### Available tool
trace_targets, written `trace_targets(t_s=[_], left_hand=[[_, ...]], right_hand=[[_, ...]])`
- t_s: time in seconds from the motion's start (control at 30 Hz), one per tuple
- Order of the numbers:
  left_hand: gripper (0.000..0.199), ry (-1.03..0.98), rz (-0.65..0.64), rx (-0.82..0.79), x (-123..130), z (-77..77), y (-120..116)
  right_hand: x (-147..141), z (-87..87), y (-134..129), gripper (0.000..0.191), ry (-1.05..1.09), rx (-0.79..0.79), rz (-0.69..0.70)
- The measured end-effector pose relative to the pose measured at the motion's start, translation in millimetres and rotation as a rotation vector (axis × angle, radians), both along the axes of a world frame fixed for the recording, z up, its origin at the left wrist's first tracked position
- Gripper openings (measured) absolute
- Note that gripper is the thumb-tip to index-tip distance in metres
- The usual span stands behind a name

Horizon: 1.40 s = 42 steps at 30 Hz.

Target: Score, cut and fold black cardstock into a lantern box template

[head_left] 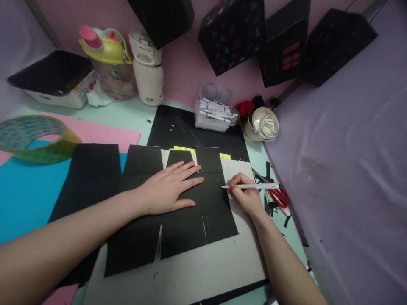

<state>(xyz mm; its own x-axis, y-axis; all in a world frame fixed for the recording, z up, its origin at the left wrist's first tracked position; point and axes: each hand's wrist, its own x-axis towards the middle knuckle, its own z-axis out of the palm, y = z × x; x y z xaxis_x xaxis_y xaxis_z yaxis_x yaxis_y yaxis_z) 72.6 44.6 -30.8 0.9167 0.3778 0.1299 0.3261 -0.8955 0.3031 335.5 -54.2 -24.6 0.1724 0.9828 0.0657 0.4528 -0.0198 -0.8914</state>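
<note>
My left hand [170, 186] lies flat, fingers spread, on a sheet of black paper [184, 231] with slits cut between its panels. In my right hand [246, 192] a slim white pen [259, 186] is pinched. Its tip meets the black paper near the right edge, where faint marks show. Beneath the paper is a whitish board [203, 273]. Bits of yellow paper [184, 149] peek out behind the panels. Just right of my right hand lie red-handled scissors [280, 197], partly hidden.
Behind stand a box of markers [214, 120], a white bottle [149, 80], a yellow-lidded jug [112, 72] and a cream round item with a cord [261, 125]. At left, a roll of tape [54, 146] rests on blue paper [28, 190]. Black paper boxes [233, 36] hang overhead.
</note>
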Motion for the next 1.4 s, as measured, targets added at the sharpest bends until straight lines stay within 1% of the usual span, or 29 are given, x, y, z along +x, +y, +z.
trace_targets(t_s=[0.23, 0.47, 0.77, 1.0, 1.27, 1.4], left_hand=[[0.065, 0.018, -0.003, 0.007, 0.9, 1.8, 0.2], [0.065, -0.002, -0.002, 0.001, 0.0, 0.2, 0.5], [0.065, 0.019, -0.003, 0.006, 0.1, 2.2, 0.4], [0.065, 0.048, -0.004, 0.015, 0.4, 2.3, 0.2], [0.065, 0.047, -0.001, 0.006, 0.5, 1.3, 0.5], [0.066, 0.057, -0.003, 0.012, 0.5, 1.5, 1.2]], right_hand=[[-0.4, -0.3, -1.7, 0.012, 0.002, -0.009, 0.026], [-1.4, 0.5, -1.4, 0.011, -0.001, -0.012, 0.052], [-2.3, 2.5, -2.4, 0.012, -0.017, -0.038, 0.040], [4.0, -4.7, -1.5, 0.013, 0.115, 0.006, -0.033], [3.4, -5.3, -0.2, 0.012, 0.150, 0.006, -0.037], [1.8, -6.7, -0.7, 0.013, 0.155, 0.005, -0.008]])
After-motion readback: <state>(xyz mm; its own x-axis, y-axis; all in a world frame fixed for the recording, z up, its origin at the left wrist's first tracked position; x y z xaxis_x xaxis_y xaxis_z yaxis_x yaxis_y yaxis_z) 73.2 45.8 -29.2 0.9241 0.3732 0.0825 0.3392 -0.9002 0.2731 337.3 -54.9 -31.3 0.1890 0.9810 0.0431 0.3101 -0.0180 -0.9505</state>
